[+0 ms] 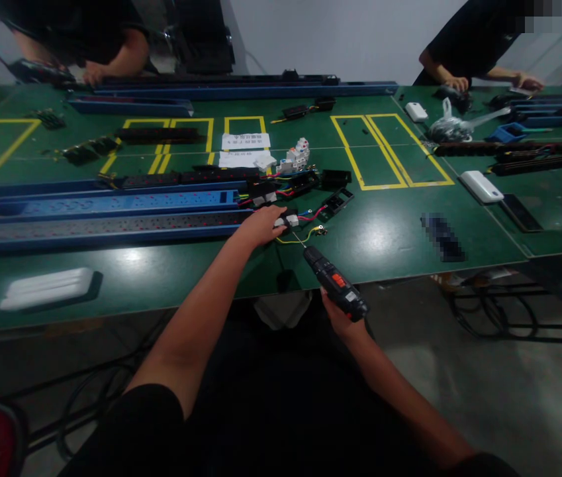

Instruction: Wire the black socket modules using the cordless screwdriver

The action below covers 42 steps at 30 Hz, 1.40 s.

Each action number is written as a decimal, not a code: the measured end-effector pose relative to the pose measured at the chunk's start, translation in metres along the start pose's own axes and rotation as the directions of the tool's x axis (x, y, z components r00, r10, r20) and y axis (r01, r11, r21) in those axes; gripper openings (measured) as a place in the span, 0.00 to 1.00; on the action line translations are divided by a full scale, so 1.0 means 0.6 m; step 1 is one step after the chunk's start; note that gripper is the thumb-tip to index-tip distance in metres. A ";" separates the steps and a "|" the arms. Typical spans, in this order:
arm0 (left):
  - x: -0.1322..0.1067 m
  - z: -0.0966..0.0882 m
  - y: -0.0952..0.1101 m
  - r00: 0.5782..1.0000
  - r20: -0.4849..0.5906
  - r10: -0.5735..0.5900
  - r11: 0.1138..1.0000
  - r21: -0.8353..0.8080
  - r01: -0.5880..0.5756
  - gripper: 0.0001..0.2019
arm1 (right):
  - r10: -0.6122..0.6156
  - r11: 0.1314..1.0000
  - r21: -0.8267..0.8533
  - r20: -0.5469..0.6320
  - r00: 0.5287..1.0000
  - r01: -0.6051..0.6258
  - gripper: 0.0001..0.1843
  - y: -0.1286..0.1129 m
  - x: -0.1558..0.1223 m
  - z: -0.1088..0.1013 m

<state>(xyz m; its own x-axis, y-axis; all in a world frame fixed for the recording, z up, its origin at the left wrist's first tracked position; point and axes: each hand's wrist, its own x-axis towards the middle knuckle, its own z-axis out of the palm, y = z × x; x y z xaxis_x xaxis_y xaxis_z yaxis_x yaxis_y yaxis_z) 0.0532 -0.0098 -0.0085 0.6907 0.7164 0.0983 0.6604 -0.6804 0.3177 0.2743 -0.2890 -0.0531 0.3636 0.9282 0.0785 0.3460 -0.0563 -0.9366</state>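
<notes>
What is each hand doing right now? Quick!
Left hand: at the white connector; whether its grip is closed cannot be told.
Right hand: closed, holding the black power screwdriver.

Place: assembly workshop | green workbench (400, 212) | yellow marked boxes (384, 188) | long socket strips (151, 200) | power drill (336, 279)

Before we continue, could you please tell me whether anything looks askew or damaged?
The black frame past the left hand looks slightly askew, lying slantwise to the blue channels; no spill or clear damage shows.

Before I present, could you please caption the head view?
Left hand at a white block, right hand holding a power driver.
</notes>
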 end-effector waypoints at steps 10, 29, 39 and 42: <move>0.001 0.003 -0.018 1.000 -0.008 -0.002 0.996 -0.084 0.001 0.32 | -0.006 0.998 0.067 -0.011 1.000 0.007 0.14 0.020 0.006 0.025; 0.006 -0.006 -0.021 0.999 0.003 -0.042 0.991 -0.130 0.042 0.31 | 0.007 0.991 0.136 -0.046 0.999 -0.001 0.12 0.010 0.001 0.034; 0.008 -0.007 -0.021 0.999 0.018 -0.044 0.990 -0.132 0.046 0.30 | 0.051 0.994 0.102 -0.017 0.999 -0.049 0.16 0.006 0.001 0.034; 0.007 -0.004 -0.022 0.999 -0.003 -0.042 0.989 -0.145 0.041 0.30 | 0.036 0.997 0.068 -0.009 0.999 -0.035 0.15 -0.001 0.000 0.033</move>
<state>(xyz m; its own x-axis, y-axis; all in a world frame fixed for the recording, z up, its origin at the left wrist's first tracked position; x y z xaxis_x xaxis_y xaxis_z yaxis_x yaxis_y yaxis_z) 0.0466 0.0028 -0.0100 0.6614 0.7449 0.0879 0.6387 -0.6208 0.4546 0.2573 -0.2818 -0.0594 0.3833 0.9224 0.0476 0.2728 -0.0639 -0.9599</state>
